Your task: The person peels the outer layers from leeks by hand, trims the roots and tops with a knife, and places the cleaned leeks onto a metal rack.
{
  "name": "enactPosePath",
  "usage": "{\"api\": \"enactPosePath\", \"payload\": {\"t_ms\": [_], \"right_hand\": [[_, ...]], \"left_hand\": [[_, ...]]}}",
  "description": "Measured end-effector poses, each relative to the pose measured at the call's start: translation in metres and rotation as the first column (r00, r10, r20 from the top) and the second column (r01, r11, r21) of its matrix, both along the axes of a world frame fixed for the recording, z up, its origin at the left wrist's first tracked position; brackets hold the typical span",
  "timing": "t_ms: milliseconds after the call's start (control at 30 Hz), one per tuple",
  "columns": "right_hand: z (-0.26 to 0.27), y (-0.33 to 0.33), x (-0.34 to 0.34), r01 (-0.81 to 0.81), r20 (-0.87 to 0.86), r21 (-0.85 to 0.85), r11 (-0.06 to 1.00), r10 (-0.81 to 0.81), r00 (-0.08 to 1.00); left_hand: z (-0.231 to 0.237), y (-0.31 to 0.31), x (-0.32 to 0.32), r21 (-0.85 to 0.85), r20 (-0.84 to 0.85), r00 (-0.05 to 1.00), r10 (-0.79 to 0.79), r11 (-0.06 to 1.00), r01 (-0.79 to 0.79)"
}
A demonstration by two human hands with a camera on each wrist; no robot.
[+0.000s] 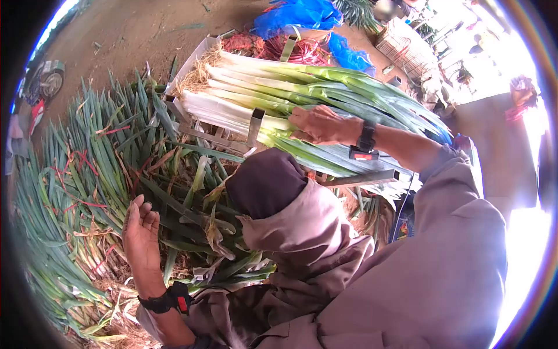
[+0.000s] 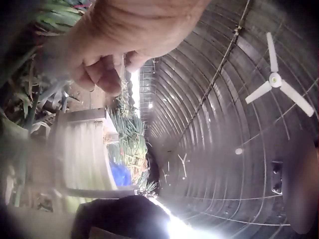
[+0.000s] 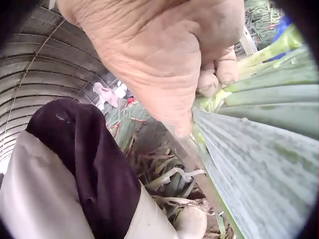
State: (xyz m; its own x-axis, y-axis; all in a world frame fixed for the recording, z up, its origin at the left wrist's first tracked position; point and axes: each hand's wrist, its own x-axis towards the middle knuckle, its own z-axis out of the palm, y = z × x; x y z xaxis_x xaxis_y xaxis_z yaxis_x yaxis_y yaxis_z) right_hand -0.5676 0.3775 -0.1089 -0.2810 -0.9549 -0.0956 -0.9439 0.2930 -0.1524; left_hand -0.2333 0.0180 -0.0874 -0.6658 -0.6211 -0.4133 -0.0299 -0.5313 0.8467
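Observation:
Long leeks [image 1: 232, 110] lie side by side in a metal frame [image 1: 256, 128], white roots at the left and green leaves at the right. My right hand [image 1: 325, 125] is on the near side of the bundle; in the right wrist view its fingers [image 3: 209, 82] curl round a leek [image 3: 249, 164] where the leaves begin. My left hand [image 1: 142, 238] is raised over the pile on the ground, palm up, its fingers loosely bent and holding nothing. In the left wrist view the left hand [image 2: 134, 30] is above and apart from the frame [image 2: 82, 117].
A large pile of leeks [image 1: 87, 174] with red ties covers the ground at the left. Behind the frame are red strings [image 1: 299, 51] and blue netting [image 1: 302, 16]. A pale crate [image 1: 407, 46] stands at the back right. My covered knee [image 1: 264, 183] is close to the frame's near side.

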Motion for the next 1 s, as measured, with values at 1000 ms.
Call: {"api": "enactPosePath", "payload": {"t_ms": [1000], "right_hand": [[-0.028, -0.015, 0.006, 0.129, -0.047, -0.06, 0.99, -0.132, 0.99]], "left_hand": [[-0.005, -0.015, 0.028, -0.002, 0.003, 1.0, 0.024, 1.0, -0.024]]}}
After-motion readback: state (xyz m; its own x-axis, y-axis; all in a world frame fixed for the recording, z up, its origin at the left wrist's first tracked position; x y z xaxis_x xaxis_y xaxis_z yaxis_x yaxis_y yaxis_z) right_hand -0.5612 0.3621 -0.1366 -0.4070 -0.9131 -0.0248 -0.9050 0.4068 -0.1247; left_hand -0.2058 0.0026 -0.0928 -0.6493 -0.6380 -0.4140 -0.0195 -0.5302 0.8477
